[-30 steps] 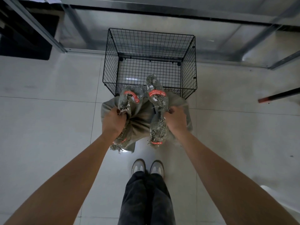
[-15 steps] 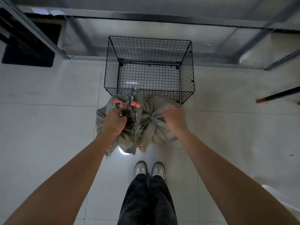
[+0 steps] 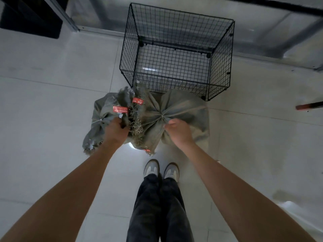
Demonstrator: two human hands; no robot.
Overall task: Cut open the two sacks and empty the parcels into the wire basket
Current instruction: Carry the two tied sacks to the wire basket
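Two grey-green woven sacks [image 3: 183, 106] are lying on pale floor tiles [image 3: 52, 102] against the black wire basket [image 3: 128, 55]. The left hand [image 3: 116, 131] is now gripping both red-tagged necks [image 3: 123, 100], the right hand [image 3: 178, 131] pinching gathered cloth instead.

Tiled floor [image 3: 52, 102]: wire basket [image 3: 176, 55], two sacks [image 3: 178, 109] beside it.

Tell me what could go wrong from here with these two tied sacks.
1. The right hand pinches the tied neck of the right sack, so a blade there would pass close to fingers.
2. Both sacks lie on the floor outside the wire basket; opened here, parcels could spill onto the tiles.
3. The left hand grips the left sack amid frayed strands, which might snag the mesh.
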